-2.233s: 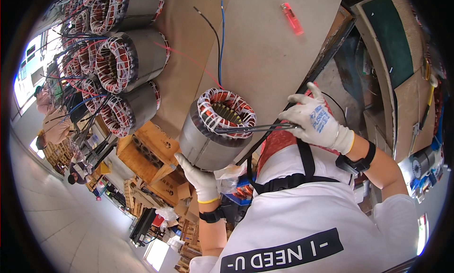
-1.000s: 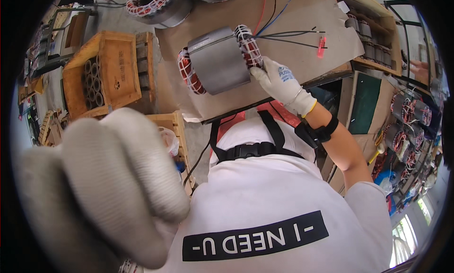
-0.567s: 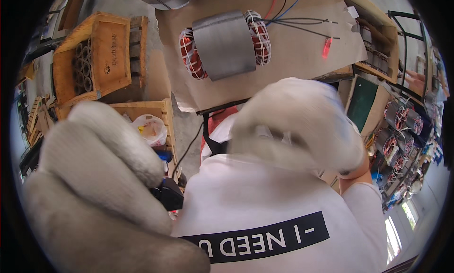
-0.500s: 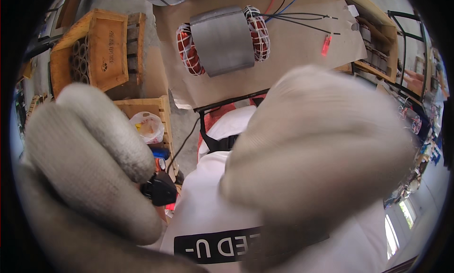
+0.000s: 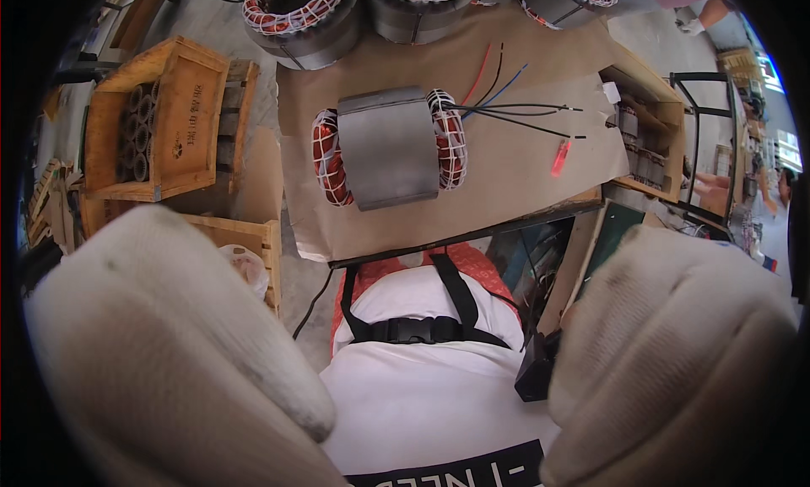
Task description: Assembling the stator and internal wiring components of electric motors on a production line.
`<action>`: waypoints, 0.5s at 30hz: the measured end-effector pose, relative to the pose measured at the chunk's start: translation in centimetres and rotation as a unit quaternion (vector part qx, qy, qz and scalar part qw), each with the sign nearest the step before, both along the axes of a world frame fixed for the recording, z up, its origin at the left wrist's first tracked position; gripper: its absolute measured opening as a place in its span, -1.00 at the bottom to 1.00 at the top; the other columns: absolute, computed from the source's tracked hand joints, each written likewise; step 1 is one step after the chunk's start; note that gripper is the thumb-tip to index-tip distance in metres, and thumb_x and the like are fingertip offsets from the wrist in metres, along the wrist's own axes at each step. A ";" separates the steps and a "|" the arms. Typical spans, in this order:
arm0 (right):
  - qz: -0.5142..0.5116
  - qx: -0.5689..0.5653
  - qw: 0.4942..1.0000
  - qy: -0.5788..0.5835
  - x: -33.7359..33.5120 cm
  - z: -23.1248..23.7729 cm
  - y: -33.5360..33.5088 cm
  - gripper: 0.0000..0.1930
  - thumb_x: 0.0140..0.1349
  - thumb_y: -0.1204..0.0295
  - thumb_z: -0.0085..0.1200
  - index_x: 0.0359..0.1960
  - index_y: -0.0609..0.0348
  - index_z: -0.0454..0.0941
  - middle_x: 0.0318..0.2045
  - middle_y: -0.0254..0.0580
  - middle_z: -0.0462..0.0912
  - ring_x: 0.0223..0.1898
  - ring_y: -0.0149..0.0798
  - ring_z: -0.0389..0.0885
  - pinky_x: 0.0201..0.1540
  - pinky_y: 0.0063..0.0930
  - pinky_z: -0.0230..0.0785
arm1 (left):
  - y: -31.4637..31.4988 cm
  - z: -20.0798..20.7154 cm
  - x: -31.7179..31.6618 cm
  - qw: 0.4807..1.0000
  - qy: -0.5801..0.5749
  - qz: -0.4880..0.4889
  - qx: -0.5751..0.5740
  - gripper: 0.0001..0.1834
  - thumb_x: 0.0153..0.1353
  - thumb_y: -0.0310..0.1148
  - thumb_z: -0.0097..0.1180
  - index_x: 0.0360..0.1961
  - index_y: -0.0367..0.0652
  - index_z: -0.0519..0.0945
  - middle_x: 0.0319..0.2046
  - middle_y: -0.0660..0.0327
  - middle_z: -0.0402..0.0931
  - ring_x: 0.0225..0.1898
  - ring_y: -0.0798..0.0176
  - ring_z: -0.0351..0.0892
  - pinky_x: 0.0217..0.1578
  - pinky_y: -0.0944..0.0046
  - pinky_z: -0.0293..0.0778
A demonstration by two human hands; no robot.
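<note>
Both my hands are raised close to the camera in whitish knit gloves. My left hand (image 5: pixel 169 327) has its fingers curled and pressed together; what they hold, if anything, is hidden. My right hand (image 5: pixel 675 352) is also closed, with a black angular piece (image 5: pixel 536 369) at its inner side; whether the fingers grip it I cannot tell. Beyond them a grey motor stator (image 5: pixel 388 149) lies on its side, its copper windings (image 5: pixel 332 158) laced with white cord. Several black, red and blue lead wires (image 5: pixel 523 109) run from its right end. Neither hand touches it.
Brown paper (image 5: pixel 506 192) covers the table. A small red object (image 5: pixel 560 158) lies near the wires. More stators (image 5: pixel 304 23) stand at the far edge. Wooden crates are at left (image 5: pixel 190 116) and right (image 5: pixel 666 120). Part of another person (image 5: pixel 713 13) shows at far right.
The view has tilted up, bringing the far stators in. My hands have moved apart; the right went right. A black piece seen at my left fingers is out of sight; one shows beside my right hand.
</note>
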State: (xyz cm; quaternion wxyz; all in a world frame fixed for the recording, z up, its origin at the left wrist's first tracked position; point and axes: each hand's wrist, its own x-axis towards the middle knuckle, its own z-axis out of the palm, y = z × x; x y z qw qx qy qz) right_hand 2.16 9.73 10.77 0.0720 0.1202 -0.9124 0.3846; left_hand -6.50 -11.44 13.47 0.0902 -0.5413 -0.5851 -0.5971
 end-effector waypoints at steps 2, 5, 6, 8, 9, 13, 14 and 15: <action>-0.014 0.018 1.000 0.008 -0.1 0.1 -0.2 -0.84 0.13 0.35 0.10 -0.39 0.15 0.65 -0.51 -0.22 0.62 -0.46 -0.12 0.57 -0.31 -0.36 0.42 | -0.3 0.3 0.0 1.000 0.018 0.006 0.012 -0.79 0.40 -0.22 -0.22 -0.34 -0.02 0.39 -0.39 0.29 0.38 -0.37 0.25 0.31 -0.24 0.19 0.23; -0.028 0.037 0.999 0.023 -0.2 0.1 -0.4 -0.84 0.14 0.34 0.10 -0.38 0.15 0.64 -0.49 -0.22 0.62 -0.44 -0.13 0.57 -0.30 -0.36 0.42 | -0.6 0.8 0.2 0.998 0.048 0.022 0.023 -0.79 0.39 -0.20 -0.22 -0.33 -0.03 0.40 -0.37 0.27 0.38 -0.35 0.23 0.31 -0.22 0.18 0.23; -0.033 0.043 0.998 0.028 -0.2 0.0 -0.4 -0.84 0.15 0.34 0.09 -0.37 0.15 0.64 -0.49 -0.21 0.62 -0.44 -0.13 0.57 -0.30 -0.36 0.42 | -0.7 1.0 0.3 0.998 0.058 0.028 0.026 -0.78 0.39 -0.20 -0.22 -0.32 -0.03 0.40 -0.37 0.26 0.38 -0.34 0.23 0.32 -0.22 0.17 0.23; -0.045 0.051 0.997 0.036 0.0 0.0 -0.6 -0.83 0.15 0.34 0.09 -0.36 0.15 0.64 -0.48 -0.21 0.62 -0.43 -0.13 0.57 -0.29 -0.37 0.42 | -1.0 1.5 0.5 0.996 0.075 0.035 0.028 -0.78 0.39 -0.19 -0.22 -0.31 -0.04 0.40 -0.36 0.25 0.39 -0.33 0.21 0.32 -0.21 0.16 0.24; -0.052 0.054 0.996 0.038 0.1 0.0 -0.7 -0.83 0.16 0.34 0.09 -0.36 0.15 0.64 -0.47 -0.21 0.62 -0.42 -0.14 0.57 -0.28 -0.37 0.42 | -1.1 1.8 0.6 0.995 0.083 0.038 0.029 -0.77 0.39 -0.18 -0.21 -0.30 -0.05 0.40 -0.35 0.24 0.39 -0.32 0.21 0.33 -0.20 0.15 0.24; -0.086 0.074 0.992 0.052 0.6 0.3 -1.2 -0.83 0.17 0.34 0.08 -0.34 0.15 0.64 -0.45 -0.21 0.62 -0.40 -0.15 0.58 -0.27 -0.37 0.43 | -1.9 2.9 0.8 0.991 0.118 0.044 0.038 -0.75 0.38 -0.16 -0.21 -0.28 -0.07 0.41 -0.33 0.21 0.40 -0.30 0.18 0.34 -0.18 0.13 0.24; -0.093 0.080 0.991 0.055 0.8 0.3 -1.3 -0.83 0.17 0.34 0.08 -0.34 0.14 0.64 -0.45 -0.21 0.63 -0.40 -0.15 0.58 -0.26 -0.37 0.43 | -2.0 3.2 0.9 0.990 0.126 0.047 0.042 -0.75 0.38 -0.15 -0.21 -0.28 -0.07 0.41 -0.32 0.21 0.40 -0.29 0.17 0.34 -0.17 0.12 0.24; -0.100 0.088 0.989 0.058 0.9 0.4 -1.3 -0.82 0.18 0.34 0.07 -0.33 0.14 0.64 -0.44 -0.21 0.63 -0.39 -0.15 0.58 -0.26 -0.37 0.43 | -2.2 3.4 1.0 0.989 0.135 0.050 0.046 -0.74 0.38 -0.15 -0.21 -0.27 -0.08 0.42 -0.32 0.20 0.40 -0.28 0.17 0.34 -0.16 0.12 0.24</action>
